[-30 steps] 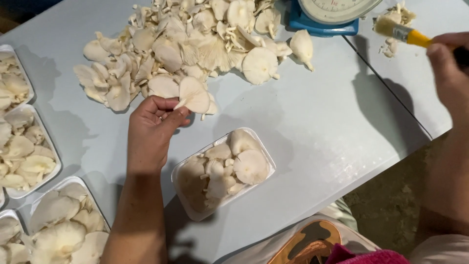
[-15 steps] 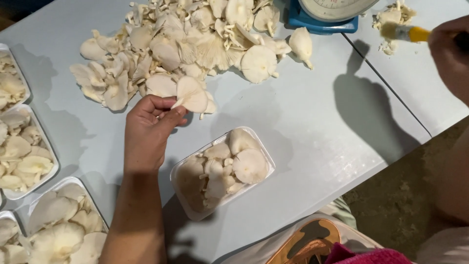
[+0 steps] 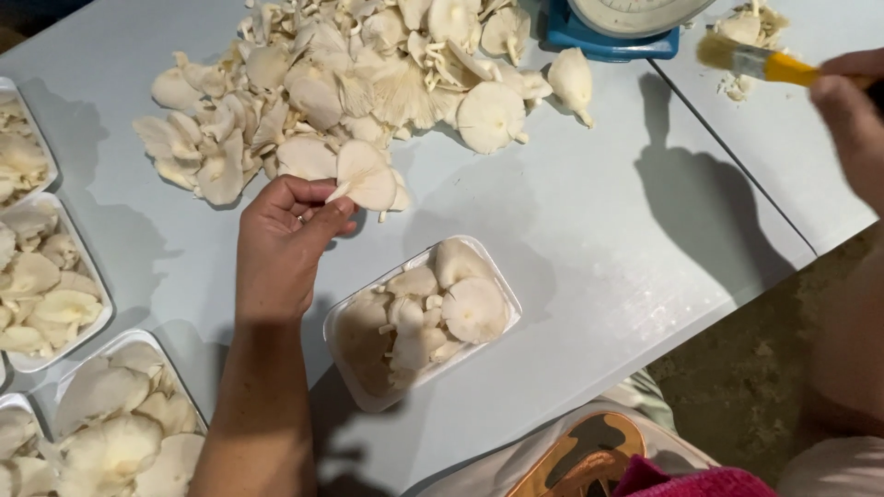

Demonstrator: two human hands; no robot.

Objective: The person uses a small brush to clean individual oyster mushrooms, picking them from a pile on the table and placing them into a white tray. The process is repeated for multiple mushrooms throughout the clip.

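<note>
Hand (image 3: 281, 241) pinching one mushroom (image 3: 366, 175).

We count 1 clear rectangular mushroom tray (image 3: 368, 396) at table centre, 4 filled white trays (image 3: 97, 317) along the left edge.

My right hand (image 3: 852, 120) swung the brush (image 3: 750, 61) up toward the table's far right corner, off the scraps (image 3: 753, 26). My left hand (image 3: 285, 244) barely shifted on its mushroom (image 3: 366, 175).
</note>
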